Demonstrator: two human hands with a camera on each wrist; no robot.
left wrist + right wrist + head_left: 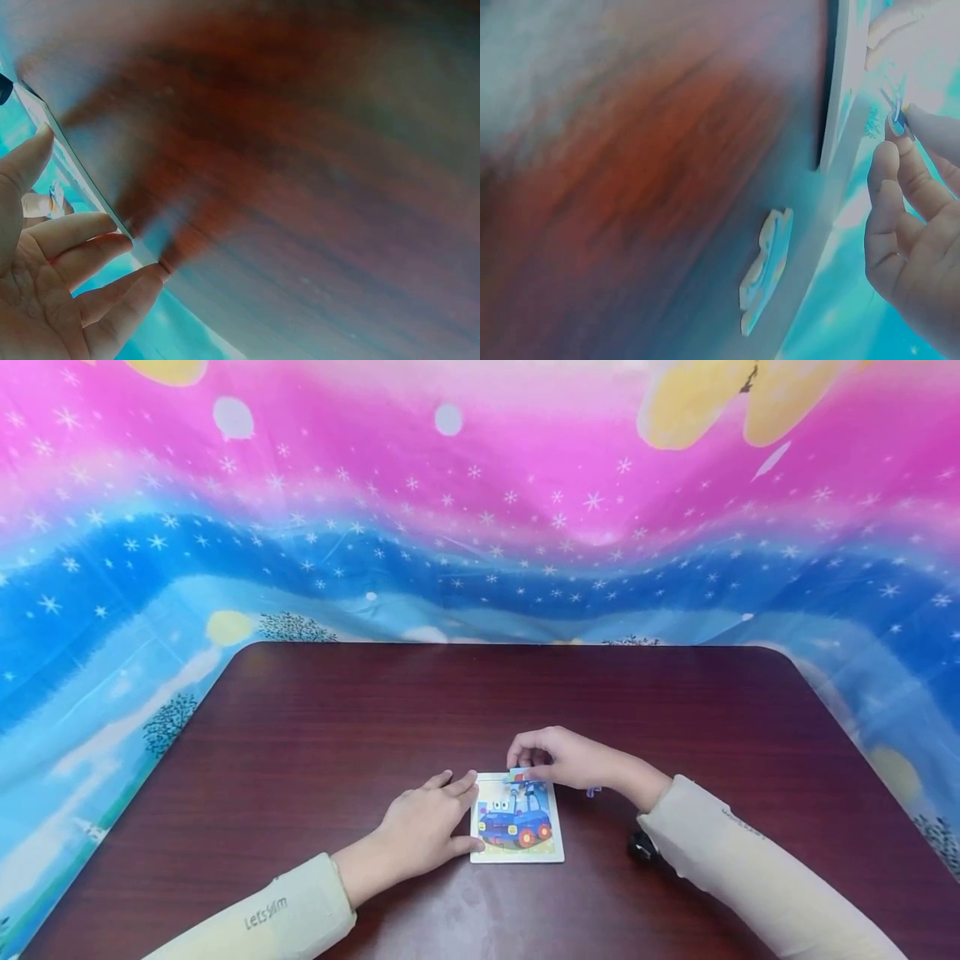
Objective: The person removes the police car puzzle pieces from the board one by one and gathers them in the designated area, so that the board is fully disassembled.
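A jigsaw puzzle board (517, 843) with a picture of a blue, eyed vehicle lies on the table. Along its left edge my left hand (427, 827) rests with fingers extended, fingertips at the rim; the left wrist view shows them against the board's pale side (79, 166). My right hand (566, 758) is over the board's top edge, pinching a small puzzle piece (898, 121) between thumb and index finger. That piece overlaps the top of the picture in the head view. Another puzzle piece (766, 271) lies on the table beside the board, mostly hidden under the right wrist in the head view.
The dark brown table (337, 710) has rounded far corners. Behind it hangs a pink and blue patterned cloth (480, 535). A black round object (642, 846) shows below the right sleeve cuff.
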